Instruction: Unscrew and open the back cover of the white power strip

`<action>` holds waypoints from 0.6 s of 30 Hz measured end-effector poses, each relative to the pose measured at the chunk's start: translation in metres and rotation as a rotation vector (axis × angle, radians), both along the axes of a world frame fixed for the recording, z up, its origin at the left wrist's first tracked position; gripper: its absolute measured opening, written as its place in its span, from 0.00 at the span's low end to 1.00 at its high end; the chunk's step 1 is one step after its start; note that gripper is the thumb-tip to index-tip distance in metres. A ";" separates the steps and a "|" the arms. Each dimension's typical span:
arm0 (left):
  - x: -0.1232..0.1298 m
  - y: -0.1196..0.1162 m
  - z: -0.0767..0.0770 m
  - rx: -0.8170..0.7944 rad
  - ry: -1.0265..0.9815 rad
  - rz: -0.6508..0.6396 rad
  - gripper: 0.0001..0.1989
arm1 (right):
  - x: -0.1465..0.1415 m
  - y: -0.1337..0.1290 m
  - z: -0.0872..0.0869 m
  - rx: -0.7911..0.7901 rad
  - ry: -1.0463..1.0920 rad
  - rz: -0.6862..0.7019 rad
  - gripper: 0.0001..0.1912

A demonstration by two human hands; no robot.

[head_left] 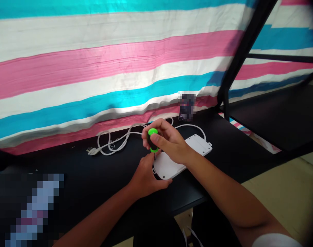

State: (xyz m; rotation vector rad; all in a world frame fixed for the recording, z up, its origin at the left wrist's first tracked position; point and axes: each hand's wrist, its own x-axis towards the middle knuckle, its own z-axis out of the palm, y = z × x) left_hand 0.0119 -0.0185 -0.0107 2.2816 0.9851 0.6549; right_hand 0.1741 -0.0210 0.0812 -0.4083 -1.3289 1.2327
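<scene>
Your right hand has its fingers wrapped around the green-handled screwdriver, held upright so the tip meets the near corner of the white power strip. The strip lies back-side up near the front edge of the black table, giving access to that corner. Your left hand rests on the table, fingers curled at the screwdriver tip, pressed to the strip's corner, seemingly to steady it. The strip's white cable loops toward the table's back edge. A striped cloth hangs behind; a black metal frame stands at right
</scene>
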 end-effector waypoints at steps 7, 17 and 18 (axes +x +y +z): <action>-0.001 0.000 -0.005 0.030 0.003 0.006 0.48 | 0.002 0.001 -0.003 -0.049 0.050 0.045 0.17; 0.000 -0.001 -0.001 0.023 -0.046 -0.011 0.48 | 0.000 0.003 -0.002 0.022 0.069 0.011 0.15; 0.001 -0.002 -0.001 0.021 -0.048 -0.012 0.47 | -0.001 0.003 -0.003 0.032 0.084 0.005 0.14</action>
